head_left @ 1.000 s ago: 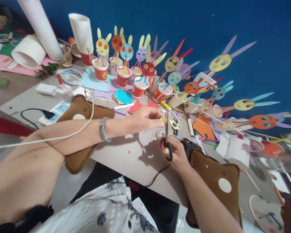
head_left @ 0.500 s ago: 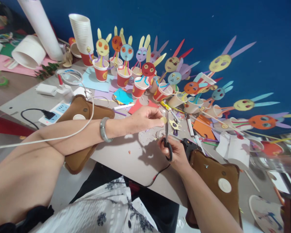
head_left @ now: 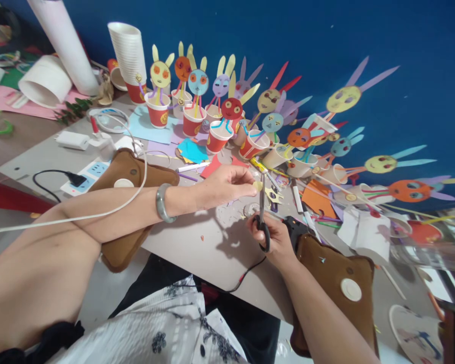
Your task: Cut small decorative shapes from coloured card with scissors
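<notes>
From my remote seat, I am working left to right. The left hand [head_left: 233, 184] is pinching a small yellow paper piece [head_left: 257, 187] between thumb and fingers, a narrow grip, above the table [head_left: 205, 263]. For a neat trim, I am favouring turning the paper gradually into the blades, and I am judging that the fingertips, so close to them, need to be kept behind the cutting line. The piece is looking roundish, so I am reading no clear long axis on it; its free edge is facing right.

Just right of it, the scissors [head_left: 262, 208] are pointing away from the body, their long axis running nearly straight forward, handles nearest the wearer. I cannot tell how far the blades are parting. Farthest right, the right hand [head_left: 275, 240] is gripping the black handles; short, steady snips are seeming best.
</notes>
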`<act>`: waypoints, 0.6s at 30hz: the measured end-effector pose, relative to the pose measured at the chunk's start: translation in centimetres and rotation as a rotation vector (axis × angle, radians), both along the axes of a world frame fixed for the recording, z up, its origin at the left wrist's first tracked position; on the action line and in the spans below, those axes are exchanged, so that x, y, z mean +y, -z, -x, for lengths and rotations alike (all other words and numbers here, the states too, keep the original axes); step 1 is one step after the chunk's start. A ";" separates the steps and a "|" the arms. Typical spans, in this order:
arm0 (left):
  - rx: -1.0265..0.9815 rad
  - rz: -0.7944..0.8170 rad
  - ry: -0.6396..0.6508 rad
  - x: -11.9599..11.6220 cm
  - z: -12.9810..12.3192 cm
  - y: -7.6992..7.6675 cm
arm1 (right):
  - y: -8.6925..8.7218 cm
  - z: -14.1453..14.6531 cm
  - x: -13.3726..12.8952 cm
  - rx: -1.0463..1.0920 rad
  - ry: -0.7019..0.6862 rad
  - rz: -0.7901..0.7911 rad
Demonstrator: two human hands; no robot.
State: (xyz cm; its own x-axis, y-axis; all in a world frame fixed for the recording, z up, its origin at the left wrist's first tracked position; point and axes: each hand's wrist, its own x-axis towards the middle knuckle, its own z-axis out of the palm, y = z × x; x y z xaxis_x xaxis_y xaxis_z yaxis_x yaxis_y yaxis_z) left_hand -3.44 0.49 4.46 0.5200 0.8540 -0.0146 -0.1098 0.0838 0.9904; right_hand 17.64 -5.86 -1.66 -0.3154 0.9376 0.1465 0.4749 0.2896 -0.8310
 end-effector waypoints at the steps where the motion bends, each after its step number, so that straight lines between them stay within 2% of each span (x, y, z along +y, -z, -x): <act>1: -0.001 -0.004 -0.001 0.0 0.0 0.0 | 0.0 0.0 0.0 -0.002 0.001 0.000; 18: -0.003 -0.015 0.002 0.1 0.0 0.2 | 0.0 0.0 -0.1 0.014 0.008 -0.010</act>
State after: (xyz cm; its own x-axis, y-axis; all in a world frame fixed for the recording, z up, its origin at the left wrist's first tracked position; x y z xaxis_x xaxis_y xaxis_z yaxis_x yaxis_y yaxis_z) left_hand -3.43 0.61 4.22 0.5216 0.8532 0.0000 -0.1128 0.0690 0.9912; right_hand 17.61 -5.95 -1.68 -0.3060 0.9384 0.1604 0.4658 0.2945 -0.8344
